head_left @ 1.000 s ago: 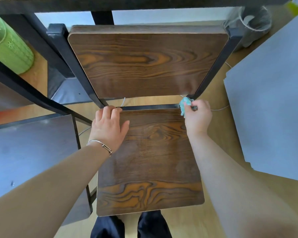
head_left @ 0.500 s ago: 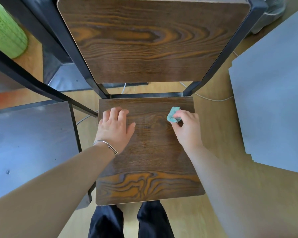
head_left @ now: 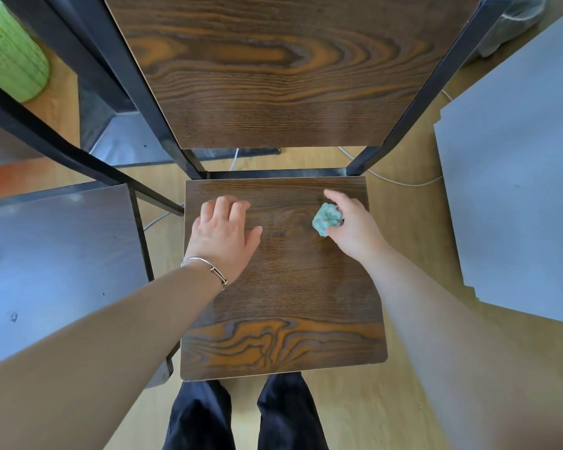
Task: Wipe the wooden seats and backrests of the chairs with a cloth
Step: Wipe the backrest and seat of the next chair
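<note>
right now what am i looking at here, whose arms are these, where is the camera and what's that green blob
There is no machine here: these are a person's two bare arms, and the single picture comes from a camera worn on their head, looking forward and down. That is why you see both arms reaching out and dark trousers at the bottom. Below them is a chair with a wooden seat and, higher in the picture, its wooden backrest in a black frame. The left hand, with a bracelet at the wrist, rests flat on the seat. The right hand holds the green blob: a small bunched cloth, held against the seat for wiping.
</note>
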A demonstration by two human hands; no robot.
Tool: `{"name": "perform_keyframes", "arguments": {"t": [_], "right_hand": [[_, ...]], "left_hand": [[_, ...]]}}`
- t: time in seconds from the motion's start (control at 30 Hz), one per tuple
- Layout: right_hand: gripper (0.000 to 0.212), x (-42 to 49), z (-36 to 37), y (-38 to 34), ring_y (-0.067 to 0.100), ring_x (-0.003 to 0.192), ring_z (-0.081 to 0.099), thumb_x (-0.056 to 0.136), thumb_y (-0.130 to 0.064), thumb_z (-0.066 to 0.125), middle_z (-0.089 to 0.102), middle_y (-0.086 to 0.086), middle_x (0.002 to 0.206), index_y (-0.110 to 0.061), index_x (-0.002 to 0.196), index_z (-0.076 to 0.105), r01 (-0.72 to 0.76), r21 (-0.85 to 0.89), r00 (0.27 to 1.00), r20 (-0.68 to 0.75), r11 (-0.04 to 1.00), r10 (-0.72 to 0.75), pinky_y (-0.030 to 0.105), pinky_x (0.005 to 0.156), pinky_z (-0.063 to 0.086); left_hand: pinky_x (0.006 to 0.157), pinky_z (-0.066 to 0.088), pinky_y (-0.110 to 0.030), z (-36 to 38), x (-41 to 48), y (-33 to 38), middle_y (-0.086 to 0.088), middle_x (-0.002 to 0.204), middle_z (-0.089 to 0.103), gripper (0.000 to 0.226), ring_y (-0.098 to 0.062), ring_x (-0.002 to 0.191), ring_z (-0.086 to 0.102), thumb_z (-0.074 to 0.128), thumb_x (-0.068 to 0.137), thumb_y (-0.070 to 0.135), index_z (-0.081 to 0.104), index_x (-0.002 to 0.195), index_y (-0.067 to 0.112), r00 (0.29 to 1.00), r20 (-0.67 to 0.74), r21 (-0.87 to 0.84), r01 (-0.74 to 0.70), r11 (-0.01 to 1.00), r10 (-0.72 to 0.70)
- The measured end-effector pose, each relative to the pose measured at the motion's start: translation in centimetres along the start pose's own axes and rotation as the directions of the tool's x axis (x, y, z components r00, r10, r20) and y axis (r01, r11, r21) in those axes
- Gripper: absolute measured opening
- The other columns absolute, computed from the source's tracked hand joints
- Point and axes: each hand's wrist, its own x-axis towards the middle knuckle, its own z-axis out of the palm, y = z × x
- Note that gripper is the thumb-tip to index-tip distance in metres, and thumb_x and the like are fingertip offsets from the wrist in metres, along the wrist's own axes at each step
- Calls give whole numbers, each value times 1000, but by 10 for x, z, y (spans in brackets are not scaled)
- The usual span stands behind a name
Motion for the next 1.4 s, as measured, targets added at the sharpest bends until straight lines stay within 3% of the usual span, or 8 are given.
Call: {"name": "perform_keyframes", "arguments": {"t": [0.1,0.17,0.3,0.43,0.5,0.63,0.83,1.4], "right_hand": [[32,5,-4,-4,18,102,56,88,-8,65,53,-1,117,-29,112,64,59,-78,998,-32,995,-62,19,74,50],[27,9,-9,-7,17,89,64,87,-6,67,55,-2,112,-29,99,65,41,-24,997,-68,999,-43,23,65,58],[25,15,-18,-16,9,67,70,88,-7,68,60,-1,108,-29,99,62,-24,98,997,-74,995,31,19,57,58],[30,21,-21,-20,16,98,66,83,-12,76,62,1,118,-32,99,59,-9,28,996,-86,1000,11,27,72,60],[28,24,-20,-19,17,111,59,83,-18,76,61,1,123,-29,103,60,11,-19,994,-110,1000,-13,21,77,53],[24,34,-18,-15,16,106,61,85,-23,74,61,2,121,-20,107,64,93,-36,977,-188,995,-99,17,79,49],[16,58,-20,-25,21,101,64,88,-12,70,61,6,119,-9,103,67,232,-147,879,-391,962,-272,27,82,56],[35,82,-11,-16,22,113,58,94,-25,62,61,8,127,-19,128,58,135,-313,967,-164,940,-193,31,91,53]], "left_hand": [[105,35,-42,1,1,-2,-3,138,38,52,-28,125,32,39,96,48,39,139,19,1000,-6,-5,-1,1000,1],[105,36,-42,1,1,-4,-2,137,38,51,-28,125,32,39,96,48,40,138,20,1000,-8,-7,2,1000,-2],[106,35,-42,3,3,-5,-2,138,37,51,-27,125,32,38,97,49,38,139,21,1000,0,2,12,1000,-12],[105,36,-42,4,14,-5,-3,138,37,51,-28,125,32,38,97,48,38,139,20,1000,-13,-5,13,1000,-13],[105,36,-41,5,21,-5,-2,137,37,51,-27,125,32,39,97,48,39,138,20,1000,-20,-10,18,1000,-18],[104,35,-40,11,36,-3,-1,137,36,51,-27,125,31,38,96,50,37,139,22,1000,-19,14,19,1000,-18],[103,34,-40,18,58,2,-1,138,36,52,-27,125,31,41,95,49,39,138,20,999,-45,9,10,1000,-10],[104,35,-41,32,73,6,-1,138,36,52,-26,125,31,39,95,50,38,139,20,1000,-21,3,13,1000,-13]]}}
